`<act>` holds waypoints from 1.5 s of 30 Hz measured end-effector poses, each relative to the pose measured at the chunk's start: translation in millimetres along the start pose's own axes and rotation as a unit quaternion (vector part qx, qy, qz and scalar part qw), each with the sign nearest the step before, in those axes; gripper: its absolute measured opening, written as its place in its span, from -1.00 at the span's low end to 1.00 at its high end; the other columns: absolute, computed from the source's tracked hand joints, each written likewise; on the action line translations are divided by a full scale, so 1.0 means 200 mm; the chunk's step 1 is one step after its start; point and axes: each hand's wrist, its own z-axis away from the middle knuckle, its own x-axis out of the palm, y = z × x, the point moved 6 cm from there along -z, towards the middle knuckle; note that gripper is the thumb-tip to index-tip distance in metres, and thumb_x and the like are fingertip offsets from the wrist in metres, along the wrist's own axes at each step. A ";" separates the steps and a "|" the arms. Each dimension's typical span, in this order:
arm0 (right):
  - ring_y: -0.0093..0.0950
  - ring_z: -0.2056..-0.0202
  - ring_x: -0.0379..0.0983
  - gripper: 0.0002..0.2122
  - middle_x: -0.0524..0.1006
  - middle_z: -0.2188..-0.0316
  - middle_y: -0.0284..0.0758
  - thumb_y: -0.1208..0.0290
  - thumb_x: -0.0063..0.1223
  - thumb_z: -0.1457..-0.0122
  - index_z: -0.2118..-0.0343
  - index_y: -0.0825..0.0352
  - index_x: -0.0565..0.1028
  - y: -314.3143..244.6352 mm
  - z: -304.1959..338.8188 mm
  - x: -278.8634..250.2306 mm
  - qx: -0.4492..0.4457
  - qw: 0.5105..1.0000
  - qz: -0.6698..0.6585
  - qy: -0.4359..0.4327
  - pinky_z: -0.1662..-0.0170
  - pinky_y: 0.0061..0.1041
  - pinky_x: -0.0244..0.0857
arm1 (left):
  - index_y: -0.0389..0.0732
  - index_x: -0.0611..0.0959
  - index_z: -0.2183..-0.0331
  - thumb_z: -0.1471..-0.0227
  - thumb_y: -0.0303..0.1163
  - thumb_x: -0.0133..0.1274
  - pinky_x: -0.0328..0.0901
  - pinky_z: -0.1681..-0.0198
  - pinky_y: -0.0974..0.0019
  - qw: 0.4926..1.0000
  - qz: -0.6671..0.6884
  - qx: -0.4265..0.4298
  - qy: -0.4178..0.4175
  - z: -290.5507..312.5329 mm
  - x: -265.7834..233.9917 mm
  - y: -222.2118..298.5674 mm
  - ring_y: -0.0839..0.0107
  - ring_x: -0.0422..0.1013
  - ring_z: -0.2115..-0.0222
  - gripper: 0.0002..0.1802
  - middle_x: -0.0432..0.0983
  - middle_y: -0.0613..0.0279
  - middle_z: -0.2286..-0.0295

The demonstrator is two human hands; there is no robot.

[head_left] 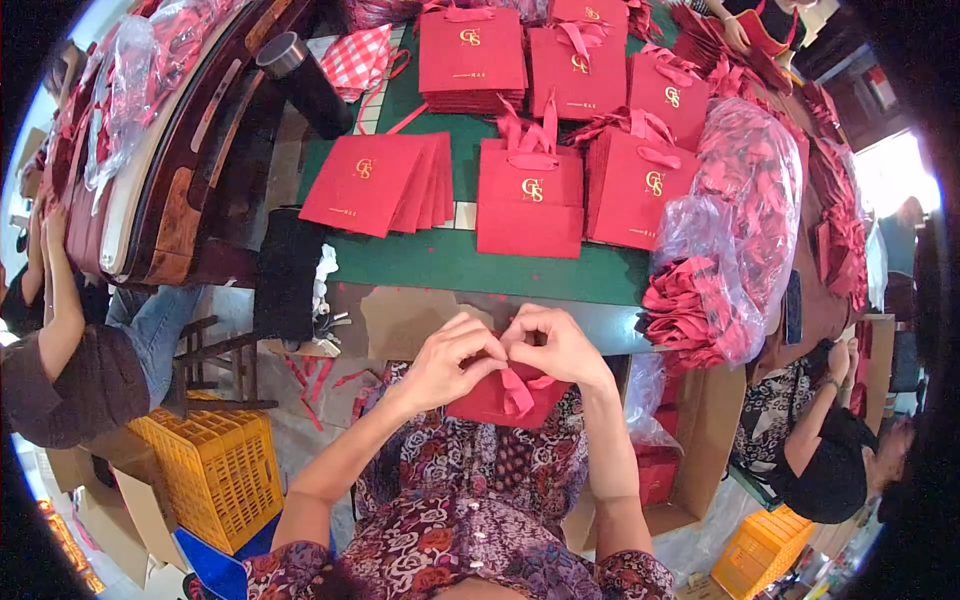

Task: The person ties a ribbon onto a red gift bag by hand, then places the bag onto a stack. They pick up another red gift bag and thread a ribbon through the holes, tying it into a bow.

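A red paper gift bag (478, 406) rests against my lap at the table's front edge. Red ribbon (517, 392) hangs in a loop over the bag, just below my fingertips. My left hand (462, 358) is closed in a pinch at the bag's upper part. Right beside it, my right hand (553, 345) pinches too, thumb and forefinger nearly touching the left fingertips. Both seem to grip the ribbon, though the exact spot between the fingers is hidden. Straight ahead, a red bag with a ribbon handle (531, 205) lies on the green table mat (400, 270).
Stacks of red bags (470, 60) cover the far table. A clear plastic sack of red ribbons (745, 190) sits at the right, near a phone (793, 308). A black bottle (305, 85) stands at the left. Yellow crates (222, 465) and a cardboard box (705, 440) flank me; people sit on both sides.
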 end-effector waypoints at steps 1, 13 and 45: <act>-0.61 0.42 0.40 -0.93 0.49 0.53 -0.40 0.50 0.24 0.02 0.45 0.37 0.64 0.00 0.00 0.00 -0.012 0.999 -0.025 0.036 0.36 -0.54 0.26 | -0.21 0.62 0.44 0.10 -0.51 0.29 0.32 0.26 0.19 1.000 0.008 -0.013 -0.014 0.00 0.00 0.00 0.22 0.40 0.38 -0.86 0.50 0.23 0.47; -0.33 0.47 0.53 -0.82 0.54 0.48 -0.24 0.33 0.24 -0.16 0.42 0.35 0.60 -0.06 0.05 -0.22 0.014 0.934 0.196 0.298 0.38 -0.36 0.36 | -0.22 0.63 0.42 0.06 -0.38 0.30 0.32 0.39 0.27 0.983 -0.025 -0.180 0.008 -0.04 -0.04 -0.19 0.37 0.40 0.50 -0.83 0.49 0.22 0.54; -0.72 0.43 0.44 -0.84 0.62 0.45 -0.42 0.48 0.19 -0.21 0.19 0.40 0.64 0.12 0.05 -0.06 0.047 0.957 -0.088 0.272 0.35 -0.63 0.35 | -0.23 0.66 0.39 -0.09 -0.43 0.25 0.21 0.51 0.57 0.957 0.132 -0.245 0.081 -0.10 0.14 -0.29 0.78 0.31 0.57 -0.90 0.55 0.48 0.55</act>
